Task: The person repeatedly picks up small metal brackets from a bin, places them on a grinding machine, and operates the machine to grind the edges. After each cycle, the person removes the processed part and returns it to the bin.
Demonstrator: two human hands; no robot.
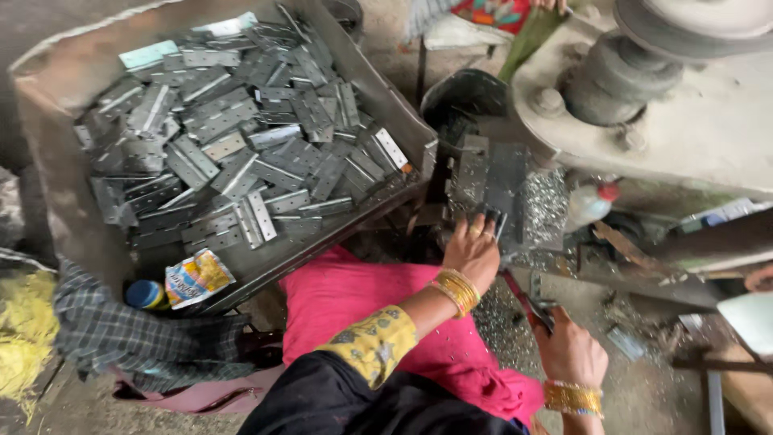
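Note:
My left hand, with gold bangles on the wrist, presses a grey metal hinge plate onto the dark bed of a press machine. My right hand, also with bangles, grips a red-handled lever low at the right. A large metal tray to the left is heaped with several grey punched hinge plates.
The machine's heavy grey body and flywheel fill the upper right. Metal shavings lie beside the bed, with a small plastic bottle nearby. A checked cloth, a snack packet and yellow fibre lie at the lower left.

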